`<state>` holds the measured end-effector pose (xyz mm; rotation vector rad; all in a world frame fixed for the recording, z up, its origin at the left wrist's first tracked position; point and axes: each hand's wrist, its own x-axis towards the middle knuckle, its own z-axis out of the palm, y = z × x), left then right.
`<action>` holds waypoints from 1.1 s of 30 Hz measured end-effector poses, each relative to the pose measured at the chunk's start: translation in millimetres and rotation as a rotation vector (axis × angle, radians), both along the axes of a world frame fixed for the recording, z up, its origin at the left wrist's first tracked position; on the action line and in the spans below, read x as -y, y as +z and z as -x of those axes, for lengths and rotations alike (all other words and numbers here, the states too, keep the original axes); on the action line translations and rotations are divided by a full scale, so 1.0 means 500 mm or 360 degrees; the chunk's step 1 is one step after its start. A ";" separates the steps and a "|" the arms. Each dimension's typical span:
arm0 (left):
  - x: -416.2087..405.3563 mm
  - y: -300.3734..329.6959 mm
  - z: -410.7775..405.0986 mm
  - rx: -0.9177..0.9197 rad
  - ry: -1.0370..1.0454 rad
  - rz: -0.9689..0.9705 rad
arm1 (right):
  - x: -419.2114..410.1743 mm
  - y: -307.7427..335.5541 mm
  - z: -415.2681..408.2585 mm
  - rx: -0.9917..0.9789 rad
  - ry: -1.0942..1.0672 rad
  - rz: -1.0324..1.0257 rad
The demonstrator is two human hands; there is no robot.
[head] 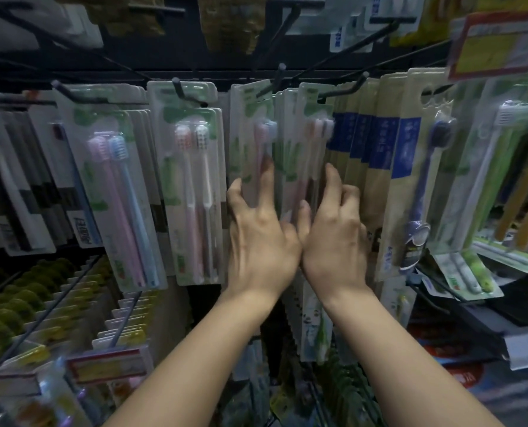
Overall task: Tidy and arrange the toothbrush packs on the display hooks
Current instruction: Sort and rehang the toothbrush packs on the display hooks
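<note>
Nearest, the left hand (261, 238) and right hand (333, 238) meet at the wrists, fingers (267, 167) spread and curled around the edges of the green toothbrush packs (256, 134) bunched on the centre hook (278, 78). Each hand seems to pinch a separate sheaf. Behind, the packs hang skewed and blurred. Tugging sideways could tear a hang-hole or slide packs off the hook's open tip; the neighbouring blue-labelled packs (379, 143) may get knocked askew.
</note>
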<state>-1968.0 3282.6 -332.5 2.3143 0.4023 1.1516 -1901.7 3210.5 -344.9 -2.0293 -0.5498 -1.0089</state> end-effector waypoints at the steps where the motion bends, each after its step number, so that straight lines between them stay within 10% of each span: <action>1: -0.001 -0.002 0.001 0.0008 -0.0013 -0.0005 | -0.001 0.001 -0.001 0.0011 -0.0003 0.0020; 33: -0.042 -0.004 -0.050 0.0245 0.0334 -0.0788 | -0.011 0.001 -0.036 0.0226 0.0137 0.0168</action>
